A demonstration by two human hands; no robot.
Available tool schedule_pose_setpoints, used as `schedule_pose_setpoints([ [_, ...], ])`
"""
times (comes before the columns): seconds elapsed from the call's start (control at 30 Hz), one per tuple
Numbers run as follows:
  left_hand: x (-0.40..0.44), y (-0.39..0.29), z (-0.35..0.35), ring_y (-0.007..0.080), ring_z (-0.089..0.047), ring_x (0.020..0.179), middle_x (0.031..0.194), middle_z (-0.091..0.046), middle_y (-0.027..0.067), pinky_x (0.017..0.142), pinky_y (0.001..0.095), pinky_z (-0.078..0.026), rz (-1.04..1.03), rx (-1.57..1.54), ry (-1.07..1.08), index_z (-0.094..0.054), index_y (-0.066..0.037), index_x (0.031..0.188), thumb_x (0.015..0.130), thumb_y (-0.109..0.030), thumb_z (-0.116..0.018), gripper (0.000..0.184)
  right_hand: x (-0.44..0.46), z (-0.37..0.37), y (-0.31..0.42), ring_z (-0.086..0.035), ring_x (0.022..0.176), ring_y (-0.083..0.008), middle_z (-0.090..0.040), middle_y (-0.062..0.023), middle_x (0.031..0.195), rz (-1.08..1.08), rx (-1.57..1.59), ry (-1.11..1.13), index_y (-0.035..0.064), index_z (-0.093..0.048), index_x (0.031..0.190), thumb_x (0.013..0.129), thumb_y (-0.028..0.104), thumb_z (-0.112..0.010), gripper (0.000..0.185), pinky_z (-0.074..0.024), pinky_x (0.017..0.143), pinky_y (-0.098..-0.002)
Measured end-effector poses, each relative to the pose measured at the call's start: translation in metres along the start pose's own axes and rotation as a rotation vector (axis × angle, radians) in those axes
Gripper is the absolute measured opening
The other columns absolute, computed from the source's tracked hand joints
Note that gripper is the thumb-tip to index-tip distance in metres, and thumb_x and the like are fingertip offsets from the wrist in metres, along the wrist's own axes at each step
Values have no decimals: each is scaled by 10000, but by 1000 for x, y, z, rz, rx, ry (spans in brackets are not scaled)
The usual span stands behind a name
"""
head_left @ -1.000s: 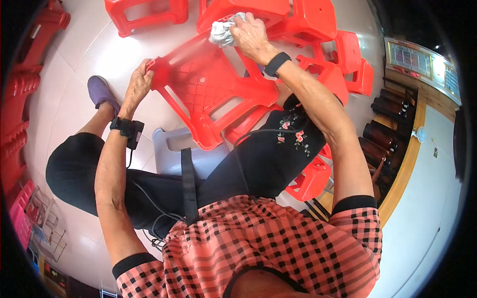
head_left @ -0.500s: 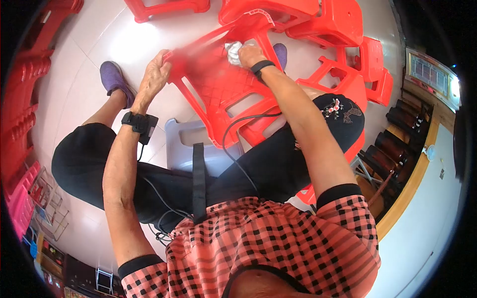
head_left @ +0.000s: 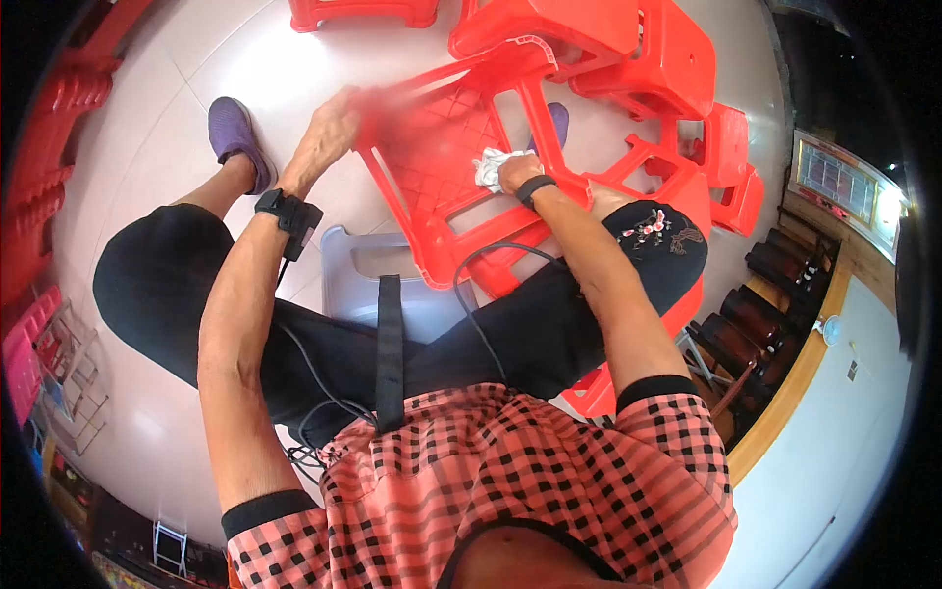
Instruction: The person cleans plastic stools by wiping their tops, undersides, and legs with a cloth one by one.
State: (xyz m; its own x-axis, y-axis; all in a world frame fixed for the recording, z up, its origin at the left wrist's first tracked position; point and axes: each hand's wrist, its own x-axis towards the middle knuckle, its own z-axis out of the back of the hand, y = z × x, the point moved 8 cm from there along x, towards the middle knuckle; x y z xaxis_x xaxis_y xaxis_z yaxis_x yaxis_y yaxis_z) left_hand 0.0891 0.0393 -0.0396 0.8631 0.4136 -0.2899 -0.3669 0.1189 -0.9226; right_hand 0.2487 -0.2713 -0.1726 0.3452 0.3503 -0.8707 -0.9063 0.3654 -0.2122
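A red plastic stool (head_left: 422, 211) is tipped over in front of me, with its legs and hollow underside showing. My left hand (head_left: 335, 126) is closed round a leg at its left side; the fingertips are partly blurred. My right hand (head_left: 517, 174) grips a crumpled white cloth (head_left: 490, 169) inside the stool, by its right side. A blurred red patch lies over the stool's upper left part. Under its near edge, a grey stool (head_left: 345, 285) stands between my legs.
Several more red stools (head_left: 549, 27) lie at the upper right, and another red stool (head_left: 363, 12) is at the top. Stacked red stools (head_left: 59, 108) line the left edge. Dark bottles or jars (head_left: 751, 314) stand on the right. A black cable (head_left: 471, 319) crosses my lap.
My right hand has moved the white cloth down and to the right, toward the stool's near side. The left hand keeps its hold, shifted slightly right with the stool in view.
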Motion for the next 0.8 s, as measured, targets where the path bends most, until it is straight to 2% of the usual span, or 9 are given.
schedule_pose_setpoints([
  [0.13, 4, 4, -2, 135, -547, 807, 915, -602, 51, 740, 293, -482, -21, 39, 8, -526, -18, 1223, 875, -47, -413, 367, -78, 66, -4, -677, 998, -255, -702, -93, 1075, 97, -141, 116, 139, -726, 1038, 747, 246, -665, 316, -525, 755, -438],
  [0.23, -2, -13, -1, 135, -546, 826, 929, -601, 49, 752, 290, -480, 136, -9, 29, -527, -17, 1209, 875, -48, -413, 355, -113, 91, -29, -682, 986, -236, -710, -114, 1022, 72, -138, 210, 121, -735, 990, 684, 241, -684, 332, -527, 763, -413],
  [0.37, 5, 7, -2, 210, -612, 857, 1113, -642, 171, 759, 334, -503, 19, -14, 10, -521, -12, 1247, 869, -113, -432, 402, -143, 115, -48, -687, 924, -275, -709, -142, 958, 66, -85, 345, 96, -738, 922, 696, 265, -670, 290, -529, 728, -384],
  [0.4, 4, 4, 0, 205, -609, 844, 1130, -638, 170, 752, 333, -503, 0, 13, -13, -521, -15, 1249, 866, -114, -430, 406, -134, 106, -51, -676, 866, -318, -690, -200, 928, 94, 23, 390, 22, -720, 935, 687, 312, -671, 385, -523, 728, -402],
  [0.53, 5, 15, -3, 182, -588, 782, 1082, -642, 156, 718, 330, -501, 85, -4, 33, -523, -26, 1257, 860, -120, -437, 416, -116, 130, -8, -660, 877, -347, -682, -214, 951, 277, 389, 323, 29, -705, 971, 805, 329, -590, 361, -507, 734, -433],
  [0.63, 2, 8, 0, 141, -539, 809, 945, -592, 60, 733, 292, -478, 53, 16, -5, -523, -17, 1196, 889, -94, -416, 334, -67, 121, 39, -628, 975, -367, -655, -215, 1067, 487, 392, 24, 78, -655, 1104, 860, 378, -504, 416, -470, 850, -467],
  [0.67, 0, 6, 0, 138, -535, 806, 937, -590, 59, 732, 291, -476, 73, 7, 14, -525, -17, 1192, 888, -95, -421, 331, -32, 90, 56, -613, 1025, -365, -644, -224, 1099, 476, 432, 4, 52, -637, 1123, 872, 396, -480, 454, -463, 869, -463],
  [0.7, -2, 2, 0, 136, -531, 803, 929, -587, 57, 732, 289, -473, 94, -5, 34, -526, -17, 1189, 888, -96, -426, 327, -22, 79, 74, -576, 1137, -304, -612, -147, 1225, 445, 534, 56, 139, -626, 1196, 831, 336, -510, 431, -432, 981, -392],
  [0.8, -6, -16, -3, 122, -512, 787, 894, -572, 40, 723, 281, -460, 75, -14, -3, -534, -22, 1177, 889, -96, -436, 313, -8, 34, 121, -591, 1108, -303, -620, -166, 1200, 344, 736, -18, 103, -613, 1208, 835, 298, -494, 437, -437, 974, -380],
])
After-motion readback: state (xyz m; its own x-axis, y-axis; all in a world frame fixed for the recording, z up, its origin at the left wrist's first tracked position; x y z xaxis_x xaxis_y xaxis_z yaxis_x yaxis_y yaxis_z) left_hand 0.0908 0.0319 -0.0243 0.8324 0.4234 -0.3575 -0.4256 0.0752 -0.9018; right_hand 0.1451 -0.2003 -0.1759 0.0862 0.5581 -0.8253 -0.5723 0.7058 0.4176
